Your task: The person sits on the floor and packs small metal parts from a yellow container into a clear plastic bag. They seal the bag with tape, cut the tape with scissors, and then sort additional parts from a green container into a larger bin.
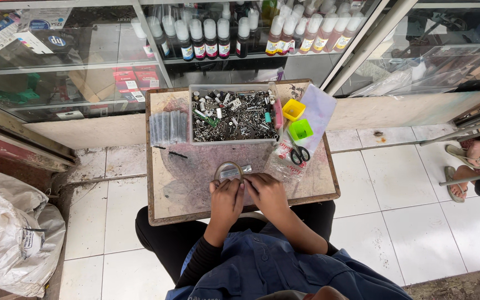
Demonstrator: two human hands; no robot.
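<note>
Two bare hands meet at the near edge of a small square wooden table point(179, 191), seen from above by the camera we wear on our head. Behind the table we see a glass display cabinet point(84, 66) with rows of ink bottles point(212, 36) on its shelf. A bulging white sack point(12, 233) sits on the white tiled floor to our left, and another person's sandalled feet point(465, 166) show at the right edge.

On the table's far half lies a shallow grey tray point(234, 115) heaped with small metal parts. Just left of it is a row of clear plastic sleeves point(168, 128). To its right are a sheet of clear plastic point(316, 111), a yellow cup point(293, 109), a green cup point(300, 130) and black-handled scissors point(299, 154).

Our left hand point(226, 201) and right hand point(266, 193) are side by side, fingers curled around a thin brown ring-shaped loop point(228, 169) that lies on the tabletop just beyond the fingertips, with a small clear packet point(235, 172) inside it. We cannot tell how firmly either hand grips.
</note>
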